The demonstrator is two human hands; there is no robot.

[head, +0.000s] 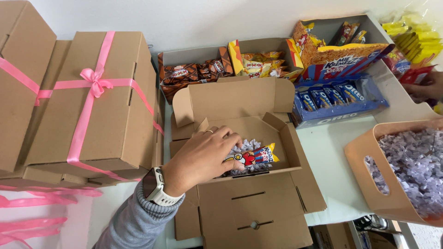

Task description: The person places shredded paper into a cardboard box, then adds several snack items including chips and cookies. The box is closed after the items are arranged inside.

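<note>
My left hand (203,159), with a white watch on its wrist and a grey sleeve, reaches into an open cardboard box (240,133). Its fingers and thumb grip a red, yellow and blue snack packet (256,156), which lies on pale shredded paper (249,145) in the bottom of the box. My right hand (427,90) shows only partly at the far right edge. Its fingers rest against a red packet (415,74) beside a stack of yellow packets (415,39); how it grips is cut off.
Closed cardboard boxes tied with pink ribbon (94,85) are stacked at the left. Display cartons of brown-wrapped snacks (189,71), yellow packets (260,62) and blue cookie packs (332,94) line the back. A tan handled bin (369,180) of lilac shredded paper stands at the right.
</note>
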